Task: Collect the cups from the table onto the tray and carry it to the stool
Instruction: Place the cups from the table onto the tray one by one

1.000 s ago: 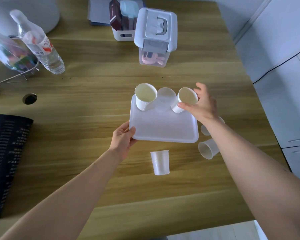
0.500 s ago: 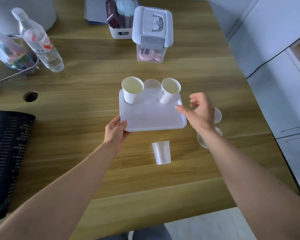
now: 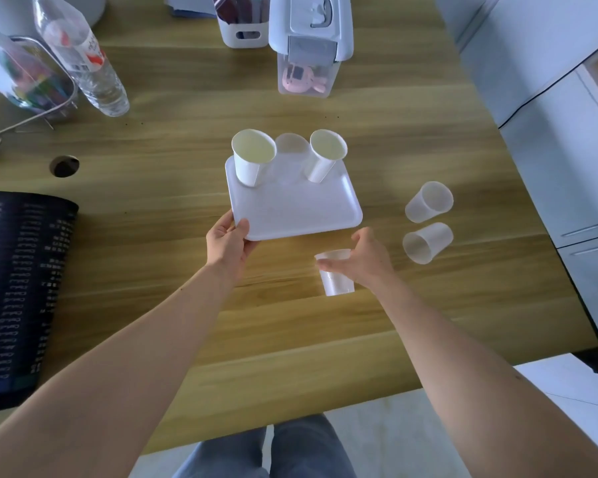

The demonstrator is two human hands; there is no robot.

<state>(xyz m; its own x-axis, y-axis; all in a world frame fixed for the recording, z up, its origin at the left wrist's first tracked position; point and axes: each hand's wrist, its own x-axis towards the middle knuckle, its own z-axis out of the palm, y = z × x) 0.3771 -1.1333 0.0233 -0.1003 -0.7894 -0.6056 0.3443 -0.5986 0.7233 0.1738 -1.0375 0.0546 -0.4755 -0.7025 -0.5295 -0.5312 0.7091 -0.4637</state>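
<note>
A white tray (image 3: pixel 301 212) lies on the wooden table, and my left hand (image 3: pixel 227 243) grips its near left corner. Along the tray's far edge stand two white paper cups (image 3: pixel 251 162) (image 3: pixel 325 158) with a clear plastic cup (image 3: pixel 290 150) between them. In front of the tray stands another clear cup (image 3: pixel 337 281); my right hand (image 3: pixel 366 260) wraps around its rim from the right. Two more clear cups (image 3: pixel 428 201) (image 3: pixel 425 243) stand on the table to the right of the tray.
A black mesh basket (image 3: pixel 18 288) stands at the left table edge. At the back are a water bottle (image 3: pixel 87 63), a lidded clear storage box (image 3: pixel 309 46), a white caddy (image 3: pixel 244 29) and a wire rack holding a bag (image 3: pixel 25 84). White cabinets (image 3: pixel 549 115) stand to the right.
My right hand let go of the paper cup on the tray, drew back toward me and closed around the clear cup in front of the tray. My left hand kept its hold on the tray corner.
</note>
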